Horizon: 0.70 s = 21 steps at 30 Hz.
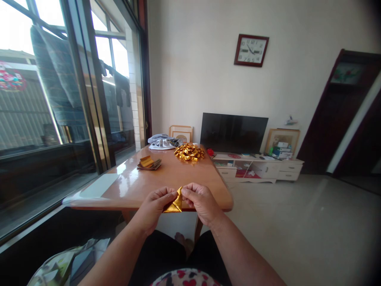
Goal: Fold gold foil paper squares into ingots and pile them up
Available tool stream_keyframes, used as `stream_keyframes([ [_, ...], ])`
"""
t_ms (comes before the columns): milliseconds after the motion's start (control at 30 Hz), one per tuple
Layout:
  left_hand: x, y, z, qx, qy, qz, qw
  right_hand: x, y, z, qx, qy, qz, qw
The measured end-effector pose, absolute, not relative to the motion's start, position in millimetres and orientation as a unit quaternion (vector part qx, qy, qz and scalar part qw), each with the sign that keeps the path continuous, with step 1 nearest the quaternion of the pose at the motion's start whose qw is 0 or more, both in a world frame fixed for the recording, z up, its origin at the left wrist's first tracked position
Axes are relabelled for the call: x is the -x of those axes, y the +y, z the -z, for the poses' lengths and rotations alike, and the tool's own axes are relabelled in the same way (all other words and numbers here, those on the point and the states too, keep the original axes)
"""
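Observation:
A shiny gold foil paper (175, 205), folded to slanting edges and a point at the top, is held up near the table's front edge. My left hand (159, 203) pinches its left side between thumb and fingers. On the other side, my right hand (201, 201) grips the upper right edge with thumb and fingertips. Farther back on the wooden table (175, 176) lies a stack of gold and brown paper sheets (149, 163). Behind that, to the right, is a heap of folded gold foil pieces (189, 152).
Folded clothes (163, 142) lie at the table's far left corner. Beyond the table, a television (233, 133) stands on a low white cabinet (269, 170). A large window (80, 91) runs along the left. Below it at lower left is a bag of items (64, 264).

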State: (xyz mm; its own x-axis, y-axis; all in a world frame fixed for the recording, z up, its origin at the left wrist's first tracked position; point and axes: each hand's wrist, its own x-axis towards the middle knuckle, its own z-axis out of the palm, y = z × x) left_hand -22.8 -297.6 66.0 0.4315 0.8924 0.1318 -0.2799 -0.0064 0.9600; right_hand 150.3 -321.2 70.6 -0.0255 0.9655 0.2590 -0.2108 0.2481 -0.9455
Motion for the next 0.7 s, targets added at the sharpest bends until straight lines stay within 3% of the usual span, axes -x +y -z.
stream_keyframes([
  [467, 26.5, -297.0, -67.1, -0.591, 0.293, -0.433, 0.614, -153.2, -319.2, -66.0, 0.362, -0.507, -0.521, 0.584],
  [600, 24.7, -298.6, -69.2, -0.616, 0.311, -0.458, 0.56, -151.4, -321.9, -66.1, 0.393, -0.529, -0.44, 0.61],
  [700, 22.9, -297.9, -69.6, -0.658, 0.336, -0.491, 0.46, -147.1, -323.8, -66.6, 0.417, -0.574, -0.335, 0.62],
])
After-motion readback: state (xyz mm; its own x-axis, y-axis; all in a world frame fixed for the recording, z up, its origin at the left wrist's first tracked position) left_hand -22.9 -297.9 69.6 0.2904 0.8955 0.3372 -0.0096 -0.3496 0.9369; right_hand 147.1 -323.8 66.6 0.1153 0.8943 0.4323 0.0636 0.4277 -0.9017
